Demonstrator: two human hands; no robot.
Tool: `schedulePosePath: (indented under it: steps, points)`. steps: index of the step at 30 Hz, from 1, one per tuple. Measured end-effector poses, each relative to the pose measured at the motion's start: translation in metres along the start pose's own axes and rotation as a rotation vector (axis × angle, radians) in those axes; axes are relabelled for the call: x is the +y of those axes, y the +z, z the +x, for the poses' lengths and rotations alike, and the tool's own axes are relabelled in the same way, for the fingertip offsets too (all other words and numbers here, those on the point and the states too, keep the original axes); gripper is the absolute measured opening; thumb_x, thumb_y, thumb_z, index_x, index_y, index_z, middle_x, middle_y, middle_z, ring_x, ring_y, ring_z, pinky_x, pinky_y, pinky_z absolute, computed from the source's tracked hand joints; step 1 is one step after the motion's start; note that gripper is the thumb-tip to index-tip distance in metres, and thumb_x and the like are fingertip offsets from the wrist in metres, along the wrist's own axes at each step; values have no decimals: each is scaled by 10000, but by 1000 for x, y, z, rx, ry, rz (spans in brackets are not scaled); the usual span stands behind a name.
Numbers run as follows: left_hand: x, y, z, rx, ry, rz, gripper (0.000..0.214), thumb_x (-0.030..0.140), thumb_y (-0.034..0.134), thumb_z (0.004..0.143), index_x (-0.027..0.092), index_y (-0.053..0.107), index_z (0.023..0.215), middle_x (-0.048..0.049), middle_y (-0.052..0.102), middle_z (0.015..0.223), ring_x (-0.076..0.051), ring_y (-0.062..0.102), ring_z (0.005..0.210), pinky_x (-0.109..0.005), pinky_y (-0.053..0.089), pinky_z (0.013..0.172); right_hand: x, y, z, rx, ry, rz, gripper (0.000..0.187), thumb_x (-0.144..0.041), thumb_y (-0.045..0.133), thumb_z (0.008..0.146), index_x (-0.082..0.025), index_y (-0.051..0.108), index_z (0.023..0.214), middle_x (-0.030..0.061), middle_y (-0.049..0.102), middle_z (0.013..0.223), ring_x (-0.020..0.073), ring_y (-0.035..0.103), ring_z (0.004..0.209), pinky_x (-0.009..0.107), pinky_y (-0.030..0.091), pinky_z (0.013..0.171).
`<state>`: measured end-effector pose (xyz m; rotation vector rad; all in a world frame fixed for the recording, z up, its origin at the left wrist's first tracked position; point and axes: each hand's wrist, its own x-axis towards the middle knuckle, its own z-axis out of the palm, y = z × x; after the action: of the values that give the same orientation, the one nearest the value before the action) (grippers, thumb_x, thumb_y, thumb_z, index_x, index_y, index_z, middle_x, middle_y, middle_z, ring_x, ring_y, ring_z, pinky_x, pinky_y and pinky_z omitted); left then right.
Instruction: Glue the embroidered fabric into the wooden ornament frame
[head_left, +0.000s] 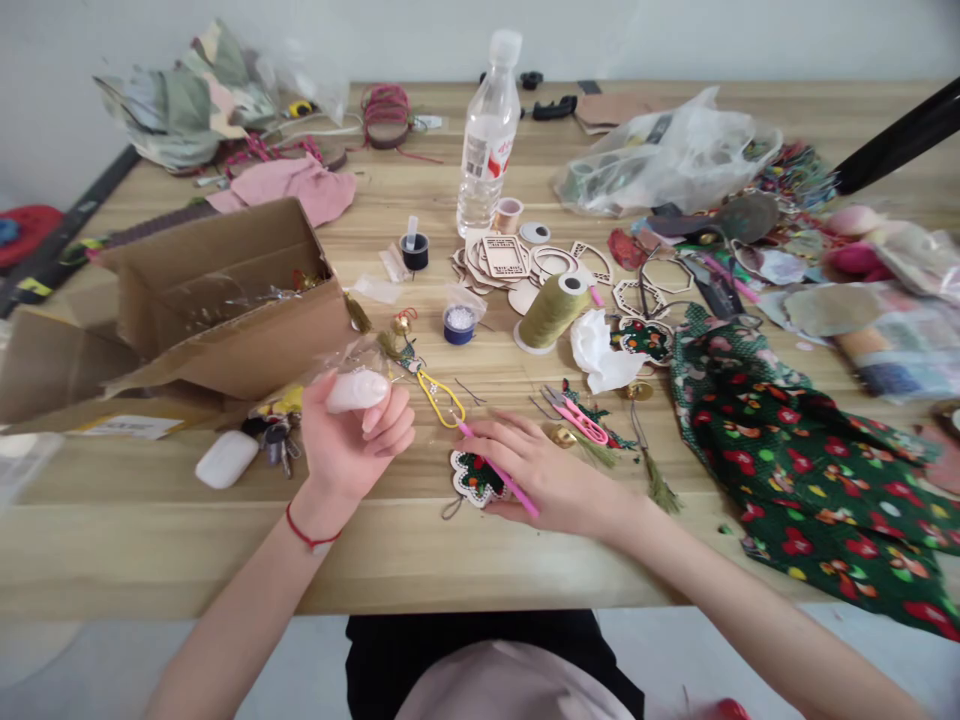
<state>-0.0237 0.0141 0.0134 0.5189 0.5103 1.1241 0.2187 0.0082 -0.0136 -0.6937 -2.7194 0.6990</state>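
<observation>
Right hand (555,482): fingers clamped on pink pen (517,493), scalloped floral piece (472,478) just under them, on counter (420,565). Left hand (349,440): fingers curled, can't tell if gripping. Yellow loop (423,384) between both hands' fingers; pink snips (585,420) beyond right knuckles.

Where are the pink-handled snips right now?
In the head view, the pink-handled snips lie right of centre on the table, just beyond the right hand and beside a small gold bell.
</observation>
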Motion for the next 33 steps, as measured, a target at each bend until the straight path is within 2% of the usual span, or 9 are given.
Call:
schedulePosePath:
  steps: [4, 7, 9, 11, 14, 18, 24, 29, 33]
  points:
    - [-1, -1, 1, -4, -8, 4, 528, 541, 567, 795, 170, 350, 489, 59, 228, 478, -39, 229, 369, -186, 258, 365, 15, -14, -3, -17, -109, 106, 569, -309, 705, 870, -164, 460, 1363, 167, 541, 1413, 245, 453, 1373, 536, 283, 1183]
    - [-2, -2, 1, 0, -27, -2, 533, 545, 546, 812, 170, 343, 492, 56, 233, 480, -41, 247, 370, -183, 275, 369, 18, -14, -4, 119, -74, 216, 562, -400, 742, 836, -162, 525, 1297, 159, 595, 1332, 253, 503, 1310, 499, 383, 1124]
    - [-2, -3, 1, 0, -26, -12, 537, 549, 536, 820, 171, 338, 495, 56, 232, 480, -41, 251, 369, -181, 284, 371, 17, -11, -4, 227, -42, 304, 391, -401, 667, 899, -166, 584, 1200, 134, 659, 1204, 239, 576, 1200, 462, 469, 1035]
    - [-2, -2, 1, -4, -16, -18, 531, 544, 530, 825, 172, 346, 495, 58, 233, 482, -41, 241, 369, -181, 286, 374, 13, -6, -4, 303, -24, 385, 223, -336, 516, 994, -167, 629, 1087, 103, 703, 1041, 214, 633, 1063, 428, 512, 954]
    - [-1, -1, 0, -3, -9, -9, 504, 510, 517, 836, 168, 381, 492, 59, 236, 487, -46, 223, 379, -187, 276, 381, 9, 3, -4, 358, 73, 483, 262, -258, 390, 1035, -180, 640, 1015, 80, 712, 928, 180, 663, 912, 361, 543, 850]
    - [-1, 1, -1, 17, -16, -20, 466, 463, 506, 838, 157, 438, 494, 59, 241, 490, -52, 209, 395, -198, 254, 393, 9, 16, -8, 427, 246, 642, 172, -315, 468, 1011, -206, 601, 1021, 71, 722, 920, 164, 693, 813, 281, 568, 692]
    - [-1, 1, -1, 16, -27, -41, 466, 464, 471, 842, 151, 469, 498, 56, 235, 491, -54, 205, 393, -210, 228, 391, 15, 29, -10, 552, 251, 593, 163, -337, 648, 917, -213, 638, 811, 35, 721, 755, 167, 691, 702, 297, 559, 676]
    - [-1, 3, -1, 34, -30, -43, 506, 463, 366, 879, 151, 468, 494, 50, 227, 497, -59, 202, 394, -213, 222, 391, 11, 31, -7, 589, 363, 583, 293, -348, 638, 917, -215, 538, 676, 4, 669, 604, 127, 616, 548, 242, 495, 535]
    - [-2, 3, -1, 37, -33, -47, 530, 477, 329, 890, 150, 468, 496, 50, 227, 495, -58, 199, 391, -211, 220, 390, 9, 30, -6, 578, 394, 542, 308, -341, 622, 922, -212, 534, 657, -1, 659, 569, 112, 573, 503, 227, 459, 498]
